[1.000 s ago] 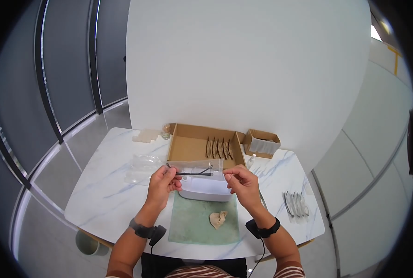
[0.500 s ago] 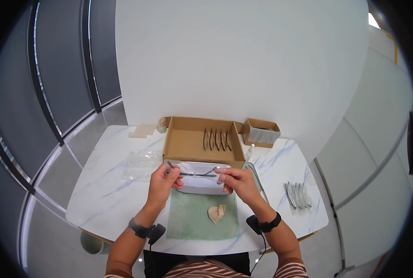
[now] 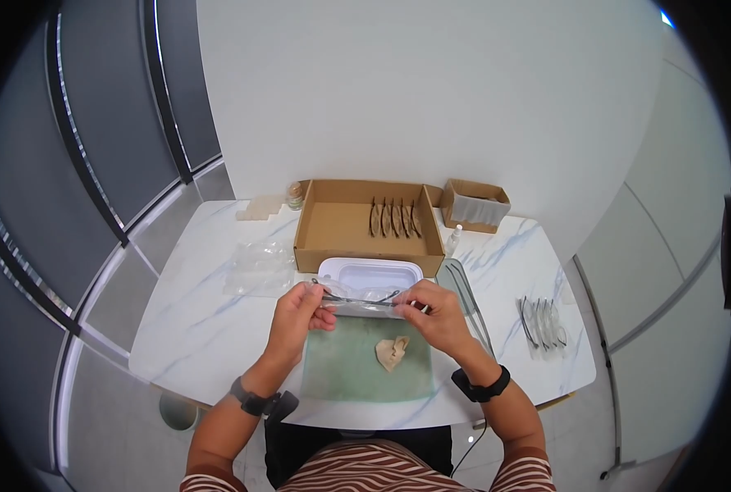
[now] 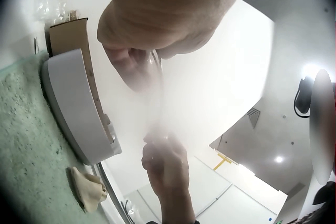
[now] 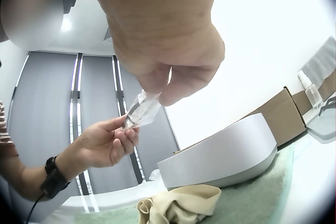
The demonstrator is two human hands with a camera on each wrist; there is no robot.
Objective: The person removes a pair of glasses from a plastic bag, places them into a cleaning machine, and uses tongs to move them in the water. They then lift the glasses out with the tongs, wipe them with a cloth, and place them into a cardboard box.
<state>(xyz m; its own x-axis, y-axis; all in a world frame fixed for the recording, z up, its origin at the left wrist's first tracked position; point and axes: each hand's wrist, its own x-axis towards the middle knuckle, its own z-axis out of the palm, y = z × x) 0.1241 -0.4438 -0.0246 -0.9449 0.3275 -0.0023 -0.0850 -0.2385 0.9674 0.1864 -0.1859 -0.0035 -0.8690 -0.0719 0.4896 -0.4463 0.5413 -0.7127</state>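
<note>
A pair of dark-framed glasses in a clear plastic bag (image 3: 360,301) is stretched between both hands, above the near edge of a white basin (image 3: 371,266). The left hand (image 3: 298,320) pinches the bag's left end between thumb and fingers. At the other end, the right hand (image 3: 438,318) pinches it with thumb and index finger. In the right wrist view the clear bag (image 5: 143,109) spans from one hand's fingertips to the other's. Below the hands, a crumpled beige cloth (image 3: 392,353) lies on a green mat (image 3: 341,373).
Behind the basin stands a cardboard tray (image 3: 333,221) with several glasses standing in its right part. A smaller box (image 3: 474,209) and a spray bottle (image 3: 453,238) are at its right. Several bagged glasses (image 3: 543,324) lie far right, and clear plastic bags (image 3: 259,269) lie left.
The right hand has moved in to the bag's right end and now pinches it. The head view has shifted, so the table contents appear higher in the picture.
</note>
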